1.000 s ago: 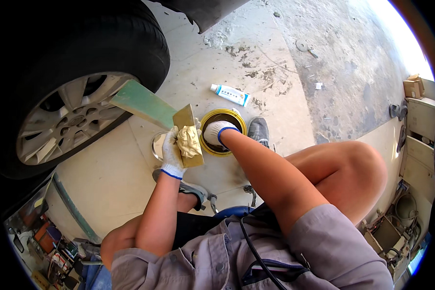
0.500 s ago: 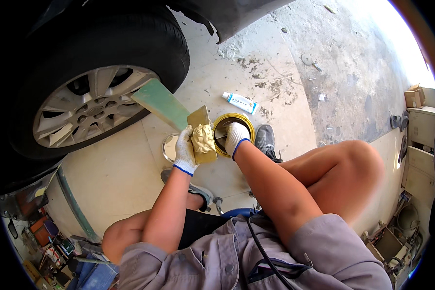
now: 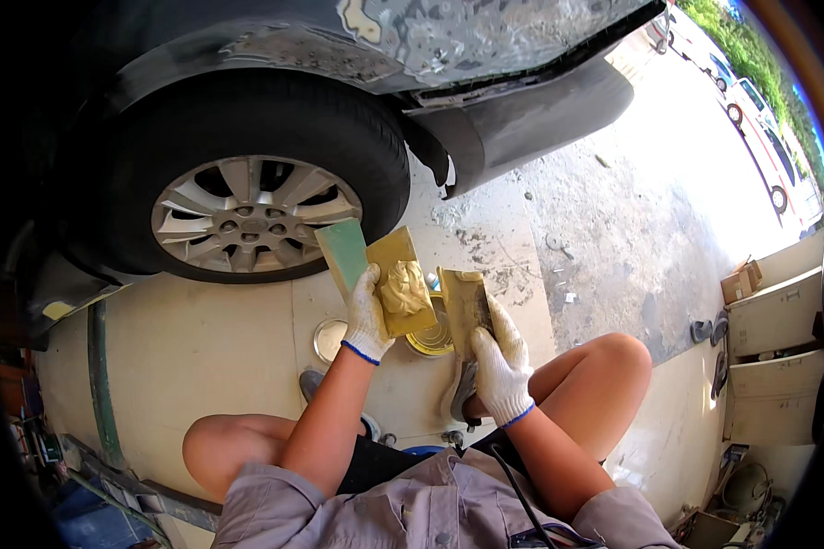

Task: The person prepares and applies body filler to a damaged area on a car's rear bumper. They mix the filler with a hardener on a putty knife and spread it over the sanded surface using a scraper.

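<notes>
My left hand [image 3: 372,316], in a white knit glove, grips a tan board [image 3: 395,247] that bears a thick lump of cream-yellow putty [image 3: 405,289]. A flat green plate [image 3: 342,254] sticks out behind that board on the wheel side, seemingly in the same grasp. In my gloved right hand [image 3: 502,371] is a putty spreader [image 3: 467,300], its blade raised and smeared with yellow paste along the top edge. Blade and board are apart. Below and between my hands, partly covered by them, stands a round yellow-rimmed tin [image 3: 432,343] on the floor.
A car tyre [image 3: 380,174] with a silver rim stands at the far left. Above it, the car body panel [image 3: 504,41] is sanded and patchy. A round lid [image 3: 330,341] lies left of the tin. Cabinets [image 3: 774,393] and a cardboard box [image 3: 740,282] stand at the right.
My right hand has come up out of the tin and now shows the spreader beside the board. The view has tilted up, bringing in the car's body panel and vehicles outside.
</notes>
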Demonstrator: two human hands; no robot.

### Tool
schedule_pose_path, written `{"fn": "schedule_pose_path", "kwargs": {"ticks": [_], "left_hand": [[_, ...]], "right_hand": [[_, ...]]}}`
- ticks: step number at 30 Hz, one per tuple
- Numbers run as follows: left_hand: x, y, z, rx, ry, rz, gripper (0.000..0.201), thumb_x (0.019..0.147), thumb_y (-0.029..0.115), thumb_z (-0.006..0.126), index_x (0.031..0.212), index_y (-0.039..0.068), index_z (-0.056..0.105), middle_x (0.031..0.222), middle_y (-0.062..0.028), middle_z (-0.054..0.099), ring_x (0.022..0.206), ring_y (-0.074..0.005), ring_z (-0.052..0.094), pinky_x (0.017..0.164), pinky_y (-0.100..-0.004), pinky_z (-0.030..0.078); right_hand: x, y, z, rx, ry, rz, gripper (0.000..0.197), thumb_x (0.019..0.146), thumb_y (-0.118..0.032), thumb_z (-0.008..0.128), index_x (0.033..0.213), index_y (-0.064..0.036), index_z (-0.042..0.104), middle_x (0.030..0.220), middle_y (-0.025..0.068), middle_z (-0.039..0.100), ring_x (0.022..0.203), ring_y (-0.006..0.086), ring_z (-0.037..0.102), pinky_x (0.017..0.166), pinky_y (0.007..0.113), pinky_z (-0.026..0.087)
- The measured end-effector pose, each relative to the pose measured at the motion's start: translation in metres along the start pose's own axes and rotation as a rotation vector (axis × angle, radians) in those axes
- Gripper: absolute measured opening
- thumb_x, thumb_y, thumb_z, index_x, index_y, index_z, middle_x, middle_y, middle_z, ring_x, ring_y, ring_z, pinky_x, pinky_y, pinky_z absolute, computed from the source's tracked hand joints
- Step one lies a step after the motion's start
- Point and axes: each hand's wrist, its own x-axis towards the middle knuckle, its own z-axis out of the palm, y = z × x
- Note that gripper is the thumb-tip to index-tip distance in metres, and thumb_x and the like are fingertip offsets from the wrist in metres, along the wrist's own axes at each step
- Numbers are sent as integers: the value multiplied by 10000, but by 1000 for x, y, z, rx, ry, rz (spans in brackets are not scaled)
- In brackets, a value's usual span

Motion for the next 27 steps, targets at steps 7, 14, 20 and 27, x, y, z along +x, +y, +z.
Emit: {"fn": "schedule_pose_path", "kwargs": {"ticks": [7, 14, 20, 27], "left_hand": [[-55, 6, 64, -147, -172, 9, 461, 1081, 399, 411, 1270, 21, 594, 1196, -159, 678, 1095, -308, 692, 977, -477, 571], [-100, 13, 96, -133, -229, 52, 471, 1086, 405, 402, 1288, 21, 586, 1206, -160, 680, 1122, -301, 684, 996, -459, 561], [-117, 18, 100, -44, -263, 158, 475, 1082, 394, 415, 1365, 36, 544, 1223, -149, 668, 1100, -283, 688, 971, -457, 570], [-140, 27, 125, -86, -270, 189, 461, 1079, 396, 425, 1352, 46, 552, 1225, -126, 669, 1072, -276, 692, 942, -443, 580]], "right_hand": [[-3, -70, 3, -671, -197, -969, 563, 764, 97, 653, 1323, 44, 620, 1271, 227, 681, 1059, 409, 683, 921, 448, 556], [-5, -92, -3, -898, -257, -1110, 634, 711, 38, 699, 1339, 35, 609, 1282, 230, 660, 1038, 402, 665, 869, 445, 571], [0, -98, 5, -929, -249, -1003, 583, 753, 56, 639, 1335, 41, 617, 1295, 223, 658, 1052, 413, 660, 917, 469, 543], [5, -69, 4, -595, -30, -814, 581, 838, 74, 593, 1416, 25, 553, 1323, 221, 634, 1097, 419, 622, 979, 469, 503]]}}
